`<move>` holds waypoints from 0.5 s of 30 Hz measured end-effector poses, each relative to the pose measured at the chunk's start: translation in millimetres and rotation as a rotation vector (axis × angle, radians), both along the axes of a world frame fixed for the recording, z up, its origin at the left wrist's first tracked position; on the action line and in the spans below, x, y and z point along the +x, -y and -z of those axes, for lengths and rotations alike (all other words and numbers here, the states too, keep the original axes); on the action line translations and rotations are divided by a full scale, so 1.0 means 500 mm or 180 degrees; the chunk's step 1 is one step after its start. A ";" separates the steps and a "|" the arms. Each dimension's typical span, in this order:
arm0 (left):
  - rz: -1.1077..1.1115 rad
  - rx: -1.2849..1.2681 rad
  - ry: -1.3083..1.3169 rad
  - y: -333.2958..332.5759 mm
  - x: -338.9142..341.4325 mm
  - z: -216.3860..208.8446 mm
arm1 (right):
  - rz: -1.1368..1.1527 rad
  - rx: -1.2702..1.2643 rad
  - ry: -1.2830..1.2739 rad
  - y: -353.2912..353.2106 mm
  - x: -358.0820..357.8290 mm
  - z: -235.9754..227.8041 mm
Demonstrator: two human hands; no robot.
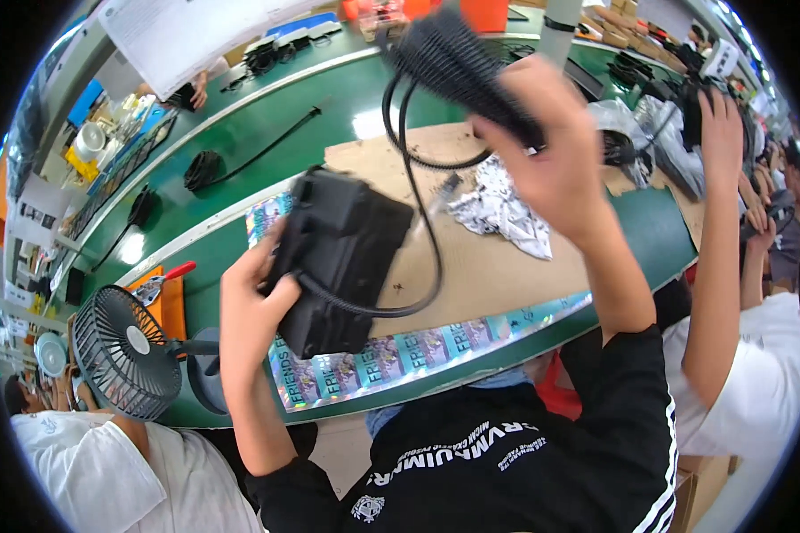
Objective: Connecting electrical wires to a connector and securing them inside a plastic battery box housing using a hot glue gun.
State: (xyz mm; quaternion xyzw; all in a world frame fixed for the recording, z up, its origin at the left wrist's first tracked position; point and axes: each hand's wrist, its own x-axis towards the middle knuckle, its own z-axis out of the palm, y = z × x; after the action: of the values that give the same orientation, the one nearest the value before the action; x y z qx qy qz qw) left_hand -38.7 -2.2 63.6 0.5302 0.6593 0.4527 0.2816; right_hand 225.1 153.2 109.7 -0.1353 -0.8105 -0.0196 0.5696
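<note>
My left hand (251, 298) grips a black plastic box-shaped device (354, 235) by its left side. The device is tilted above the work surface. A thin black ribbed cable (437, 258) leaves it, loops down to the right and rises toward my right hand. Raised at the upper right, my right hand (556, 147) is closed around a black ribbed bundle (444, 67), blurred by motion. Whether this bundle is coiled cable or a separate part, I cannot tell. Below the hands lies a cardboard sheet (480, 275), with a crumpled black-and-white cloth (505, 209) on it.
A desk fan (129, 346) stands at the left, near red-handled pliers (180, 270). Coiled black cables (203, 169) lie on the green belt (267, 182) beyond. Plastic bags (662, 129) and a co-worker's arm (718, 178) are at the right. A pole (556, 40) rises behind.
</note>
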 end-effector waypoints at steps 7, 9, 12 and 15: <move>0.2510 -0.1502 0.2525 -0.204 0.256 0.108 | 0.1210 0.0847 0.0521 0.047 0.176 -0.082; 0.2792 -0.1617 0.2533 -0.265 0.319 0.159 | 0.1756 0.1133 0.1321 0.022 0.209 -0.071; 0.2961 -0.1664 0.2287 -0.344 0.423 0.218 | 0.2279 0.0623 0.1965 -0.049 0.298 0.010; 0.2904 -0.1566 0.2078 -0.383 0.493 0.266 | 0.2437 0.0167 0.2307 -0.148 0.408 0.141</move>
State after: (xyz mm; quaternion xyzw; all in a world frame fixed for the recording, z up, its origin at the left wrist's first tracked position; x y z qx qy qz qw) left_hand 207.8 189.5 -69.3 0.5124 0.3306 0.2600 0.7487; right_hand 429.0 227.2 39.3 -0.3919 -0.8472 -0.2921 0.2081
